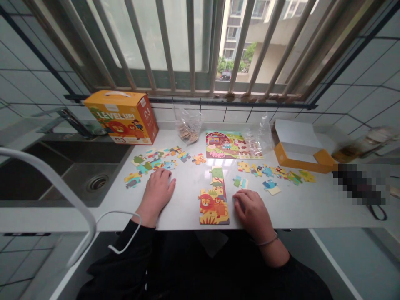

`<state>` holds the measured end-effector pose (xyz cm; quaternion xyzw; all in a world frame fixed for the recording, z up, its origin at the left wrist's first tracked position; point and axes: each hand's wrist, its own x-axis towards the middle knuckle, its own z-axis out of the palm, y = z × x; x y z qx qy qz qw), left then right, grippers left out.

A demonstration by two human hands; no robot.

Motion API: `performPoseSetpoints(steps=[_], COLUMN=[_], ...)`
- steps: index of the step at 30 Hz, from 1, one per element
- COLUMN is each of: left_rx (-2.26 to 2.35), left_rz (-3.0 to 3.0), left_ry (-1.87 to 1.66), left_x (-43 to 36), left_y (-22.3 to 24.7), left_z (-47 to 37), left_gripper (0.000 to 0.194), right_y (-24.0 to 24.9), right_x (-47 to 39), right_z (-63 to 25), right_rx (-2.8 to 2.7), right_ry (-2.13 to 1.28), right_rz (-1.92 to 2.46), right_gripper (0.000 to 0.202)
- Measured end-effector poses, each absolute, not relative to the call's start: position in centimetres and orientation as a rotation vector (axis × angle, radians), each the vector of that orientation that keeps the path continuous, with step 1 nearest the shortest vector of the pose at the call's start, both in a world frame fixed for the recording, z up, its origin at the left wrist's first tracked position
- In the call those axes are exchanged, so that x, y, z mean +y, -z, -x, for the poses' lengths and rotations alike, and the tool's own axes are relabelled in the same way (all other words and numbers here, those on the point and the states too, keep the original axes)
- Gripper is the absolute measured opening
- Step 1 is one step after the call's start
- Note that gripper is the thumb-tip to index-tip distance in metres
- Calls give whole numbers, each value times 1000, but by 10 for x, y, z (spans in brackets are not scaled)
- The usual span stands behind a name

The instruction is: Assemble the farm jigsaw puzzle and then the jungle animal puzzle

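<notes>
My left hand [158,191] lies palm down on the white counter, thumb apart from the fingers. Its fingertips are close to a cluster of loose jigsaw pieces [145,168]. A partly joined lion puzzle [215,207] lies between my hands, with a narrow column of pieces rising from its right side. To its right, my right hand [252,211] rests with curled fingers, and nothing shows in them. Beyond that hand are a blue-and-green piece [240,181], a blue-and-cream piece [271,186] and a row of several more pieces [278,171]. One orange piece [198,158] lies apart.
A finished farm puzzle [225,146] lies at the back, a clear plastic bag [261,137] over its right end. Another bag [188,131] holds pieces. An orange box [121,118] stands by the sink [71,175]. An open box [303,152] sits right; a white cable [71,193] arcs left.
</notes>
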<state>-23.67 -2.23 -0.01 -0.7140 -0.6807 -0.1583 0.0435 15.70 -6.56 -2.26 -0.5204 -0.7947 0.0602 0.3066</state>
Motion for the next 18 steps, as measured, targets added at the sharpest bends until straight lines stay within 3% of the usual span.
performPoseSetpoints(steps=[8,18], left_rx=[-2001,-2001], left_rz=[2311,2319], left_ry=[426,436], left_x=[-23,-17], left_y=[14,14], left_z=[235,239], left_gripper=[55,60], right_y=[17,12], right_x=[-68,-64], right_z=[-153,-155], right_rx=[-2087,-1998], right_ry=[-161,-167], right_rz=[1395,1380], right_gripper=[14,20])
